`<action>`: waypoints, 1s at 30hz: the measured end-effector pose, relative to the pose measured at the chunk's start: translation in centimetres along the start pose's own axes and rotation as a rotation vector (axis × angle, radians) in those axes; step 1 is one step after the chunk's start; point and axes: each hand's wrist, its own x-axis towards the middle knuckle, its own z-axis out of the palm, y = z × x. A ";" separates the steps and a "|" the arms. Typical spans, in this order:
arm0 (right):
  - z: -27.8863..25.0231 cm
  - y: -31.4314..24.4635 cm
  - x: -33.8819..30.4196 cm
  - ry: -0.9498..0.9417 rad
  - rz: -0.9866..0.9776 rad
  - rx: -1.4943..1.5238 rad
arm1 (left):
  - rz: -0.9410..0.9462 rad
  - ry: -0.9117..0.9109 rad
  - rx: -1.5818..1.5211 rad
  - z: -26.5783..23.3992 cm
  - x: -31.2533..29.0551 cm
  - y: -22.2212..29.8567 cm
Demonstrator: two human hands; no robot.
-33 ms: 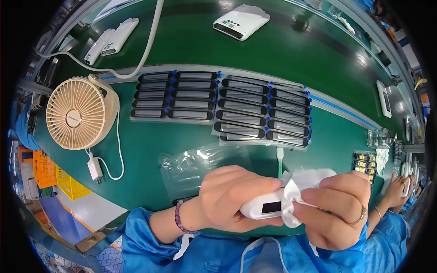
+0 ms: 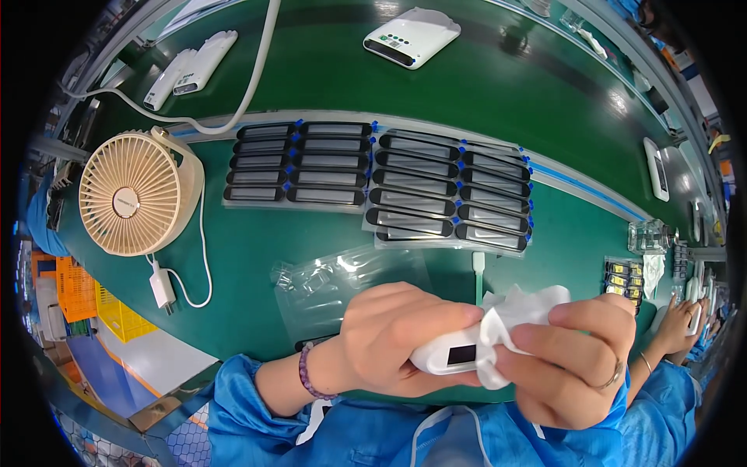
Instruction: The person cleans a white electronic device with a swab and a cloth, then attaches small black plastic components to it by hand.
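Note:
My left hand (image 2: 389, 338) is closed round a white handheld device (image 2: 430, 358) with a small dark screen, in front of my body. In my right hand (image 2: 580, 362) a white wiping cloth (image 2: 533, 303) is pinched, folded over the device's right end and touching it beside the screen. That end is hidden by cloth and fingers. Beyond my left hand lies a clear plastic sheet or tray (image 2: 350, 284), partly covered by the hand. A white cable plug (image 2: 478, 263) stands just past the device.
Trays of black-framed panels (image 2: 334, 163) line the back of the green table. A beige fan (image 2: 128, 194) with a cable stands left. White devices (image 2: 412, 37) rest on the green surface beyond. At right are a small-parts tray (image 2: 624, 279), a glass jar (image 2: 650, 236) and another person's hand (image 2: 678, 323).
My right hand has shifted the cloth slightly left along the device, so it covers a little more beside the screen. My left hand is nearly still.

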 end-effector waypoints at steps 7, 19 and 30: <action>1.5 -0.1 0.2 0.068 -0.016 0.055 | 0.013 0.028 0.031 0.0 -0.3 -0.1; 3.3 -1.4 1.1 0.141 -0.071 0.190 | -0.095 -0.128 0.108 -1.1 -2.2 -0.4; 1.2 1.3 -0.7 0.111 -0.017 0.353 | -0.010 0.007 0.035 -0.3 -0.7 0.2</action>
